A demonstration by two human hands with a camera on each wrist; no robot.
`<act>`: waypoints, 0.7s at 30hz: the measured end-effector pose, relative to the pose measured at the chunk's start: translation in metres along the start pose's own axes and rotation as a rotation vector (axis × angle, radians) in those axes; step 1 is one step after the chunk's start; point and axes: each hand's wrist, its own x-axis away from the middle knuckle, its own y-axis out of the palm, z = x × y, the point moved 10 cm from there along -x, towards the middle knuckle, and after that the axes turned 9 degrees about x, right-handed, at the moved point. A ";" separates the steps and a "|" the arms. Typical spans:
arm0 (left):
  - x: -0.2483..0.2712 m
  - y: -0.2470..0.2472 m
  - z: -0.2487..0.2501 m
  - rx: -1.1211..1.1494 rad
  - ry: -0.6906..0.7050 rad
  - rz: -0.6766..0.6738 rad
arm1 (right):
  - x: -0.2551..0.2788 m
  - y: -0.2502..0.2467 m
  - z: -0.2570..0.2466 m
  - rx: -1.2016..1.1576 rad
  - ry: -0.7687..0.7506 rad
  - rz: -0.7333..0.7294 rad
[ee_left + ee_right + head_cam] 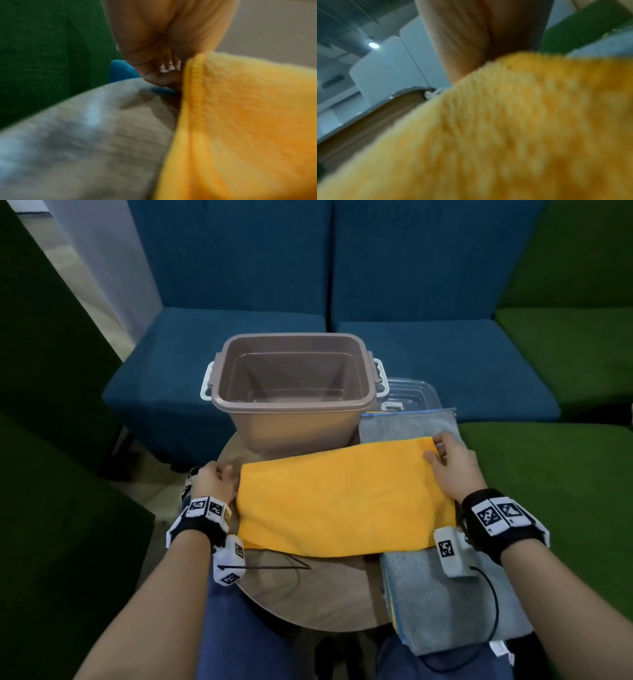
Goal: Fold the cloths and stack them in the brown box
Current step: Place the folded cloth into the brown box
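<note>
A: So, early going: the brown box [291,392] on the round table [308,594] looks empty, nothing stacked yet.

B: Right, the yellow cloth [342,501] lies half-folded before it, over the grey cloths [445,604]; left hand [214,479] and right hand [452,467] each pinch an end.

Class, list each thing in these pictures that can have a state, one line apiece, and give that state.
brown box: open, empty.
clear lid: off, lying behind the box.
yellow cloth: folded into a strip, held at both ends.
grey cloth: flat, under the yellow one.
left hand: gripping the cloth.
right hand: pinching the cloth.
</note>
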 end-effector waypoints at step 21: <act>0.075 0.006 -0.016 -0.052 -0.064 -0.327 | 0.097 -0.007 0.020 0.027 0.104 -0.117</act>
